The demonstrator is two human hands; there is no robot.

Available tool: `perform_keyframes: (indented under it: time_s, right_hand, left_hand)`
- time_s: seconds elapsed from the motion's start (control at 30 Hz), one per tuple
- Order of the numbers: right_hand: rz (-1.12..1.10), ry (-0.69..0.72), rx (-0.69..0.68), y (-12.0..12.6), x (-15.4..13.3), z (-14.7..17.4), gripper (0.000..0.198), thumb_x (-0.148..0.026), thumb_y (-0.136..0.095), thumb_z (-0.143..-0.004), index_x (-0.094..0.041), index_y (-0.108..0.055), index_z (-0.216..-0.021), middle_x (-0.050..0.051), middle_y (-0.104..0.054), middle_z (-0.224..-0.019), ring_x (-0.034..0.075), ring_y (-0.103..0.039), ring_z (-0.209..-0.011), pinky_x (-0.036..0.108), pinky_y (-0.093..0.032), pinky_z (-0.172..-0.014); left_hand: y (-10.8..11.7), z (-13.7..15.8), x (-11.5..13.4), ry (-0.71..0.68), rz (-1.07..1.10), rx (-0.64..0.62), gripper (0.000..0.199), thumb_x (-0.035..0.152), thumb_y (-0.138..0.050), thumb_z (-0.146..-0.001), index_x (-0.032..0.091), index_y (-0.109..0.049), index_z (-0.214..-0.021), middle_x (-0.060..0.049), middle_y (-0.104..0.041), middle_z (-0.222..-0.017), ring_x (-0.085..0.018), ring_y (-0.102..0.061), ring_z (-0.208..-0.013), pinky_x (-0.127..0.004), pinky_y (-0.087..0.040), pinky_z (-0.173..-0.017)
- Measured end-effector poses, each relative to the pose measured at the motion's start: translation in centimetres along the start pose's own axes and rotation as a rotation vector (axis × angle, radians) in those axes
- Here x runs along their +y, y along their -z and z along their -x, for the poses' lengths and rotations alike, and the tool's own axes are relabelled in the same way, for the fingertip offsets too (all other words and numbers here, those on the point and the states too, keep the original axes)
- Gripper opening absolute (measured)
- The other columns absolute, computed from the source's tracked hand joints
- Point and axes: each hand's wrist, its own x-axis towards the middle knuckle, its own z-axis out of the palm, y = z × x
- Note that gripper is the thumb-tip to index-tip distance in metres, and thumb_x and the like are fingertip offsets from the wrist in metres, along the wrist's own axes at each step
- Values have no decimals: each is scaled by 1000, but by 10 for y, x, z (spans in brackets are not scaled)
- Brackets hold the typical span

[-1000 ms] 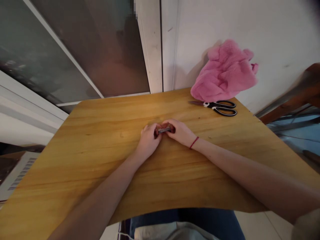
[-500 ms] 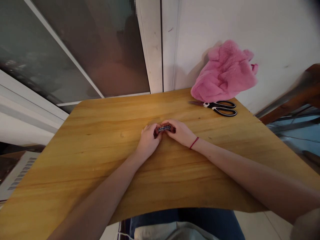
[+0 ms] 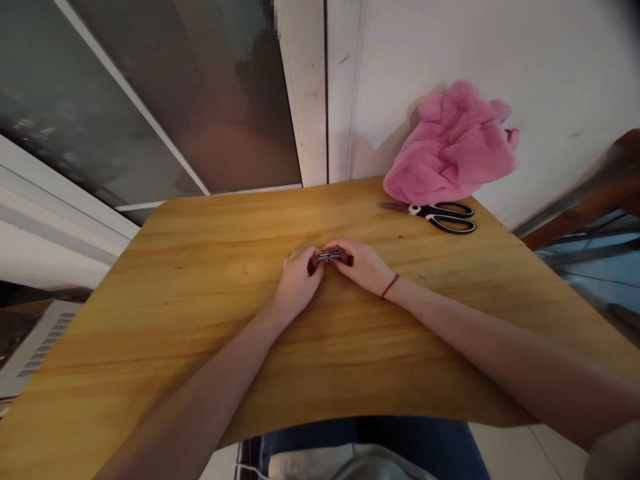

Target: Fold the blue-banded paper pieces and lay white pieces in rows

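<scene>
Between my two hands is a small, dark, shiny bar-shaped object (image 3: 329, 256), lying about level; its kind is too small to make out. The fingers of my left hand (image 3: 299, 275) are closed on its left end. My right hand (image 3: 364, 264), with a thin red cord at the wrist, pinches the right end. Both hands are low over the middle of the wooden table (image 3: 215, 287), and fingers hide part of the object.
Black-handled scissors (image 3: 435, 215) lie at the table's back right, blades pointing left. Behind them a pink plush cloth (image 3: 453, 147) rests against the white wall (image 3: 550, 80). A sliding door with dark panes (image 3: 210, 100) borders the far left side.
Both hands keep the same hold on the small dark object. The whole view has shifted very slightly; nothing else visibly moved.
</scene>
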Motion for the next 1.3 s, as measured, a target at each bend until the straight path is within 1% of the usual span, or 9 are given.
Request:
perform_keyframes:
  time_s: [0.13,0.3,0.4,0.5,0.6,0.73,0.97,1.17,1.3]
  right_hand:
    - [-36,-17,43,-1,0,1,25,-11,-56,-76,-16,-62,-99,1,-62,-80,10,-48,-62,23,-40,-61]
    - [36,5,-33,-3,1,-1,29,-6,-57,-71,-14,-61,-99,4,-62,-87,11,-50,-66,24,-40,-63]
    - [27,2,-23,-1,-1,0,30,-3,-53,-71,-16,-61,-97,2,-63,-84,11,-50,-66,24,-40,-64]
    - [-1,-4,22,0,-2,2,27,-7,-52,-74,-17,-62,-97,1,-63,-81,11,-50,-64,24,-40,-63]
    - [0,11,36,-1,0,2,29,-12,-56,-74,-16,-59,-103,3,-63,-87,11,-50,-65,25,-41,-64]
    - [63,9,-33,-3,1,0,28,-10,-58,-73,-15,-60,-101,4,-62,-86,11,-50,-65,26,-41,-65]
    - [-1,-26,29,-1,0,1,23,-9,-54,-75,-16,-62,-95,2,-63,-80,11,-51,-65,24,-41,-62]
    - [8,-15,34,-3,3,1,31,-9,-57,-71,-17,-60,-101,3,-65,-85,12,-52,-65,24,-41,-61]
    - [-1,-16,12,-2,2,1,27,-8,-54,-73,-16,-60,-98,3,-66,-87,11,-52,-64,24,-41,-62]
  left_hand:
    - [1,1,2,34,33,68,5,17,-52,-81,20,-54,-85,2,-50,-69,-13,-48,-65,-26,-38,-65]
    - [-1,-1,-2,12,-127,-6,4,16,-55,-78,19,-55,-81,1,-52,-70,-14,-47,-67,-29,-37,-68]
    - [0,0,-1,6,-66,-11,5,15,-54,-78,19,-55,-80,2,-52,-69,-14,-47,-66,-28,-37,-67]
    - [1,1,2,31,16,31,8,14,-52,-78,20,-55,-82,2,-51,-68,-13,-48,-65,-27,-38,-66]
    - [1,1,3,64,-8,64,11,13,-54,-77,21,-56,-84,2,-52,-69,-13,-49,-66,-27,-38,-67]
    - [0,0,0,56,-71,16,9,15,-57,-75,21,-58,-82,3,-51,-66,-13,-48,-66,-28,-37,-68]
    - [1,1,1,42,72,33,7,16,-53,-79,21,-56,-83,5,-47,-61,-11,-45,-58,-26,-36,-62]
    - [-1,1,-1,61,10,29,10,15,-57,-75,21,-57,-83,4,-50,-64,-12,-47,-60,-26,-37,-62]
    - [-1,0,-2,49,42,23,10,15,-55,-77,21,-57,-85,4,-50,-63,-11,-46,-59,-26,-36,-62]
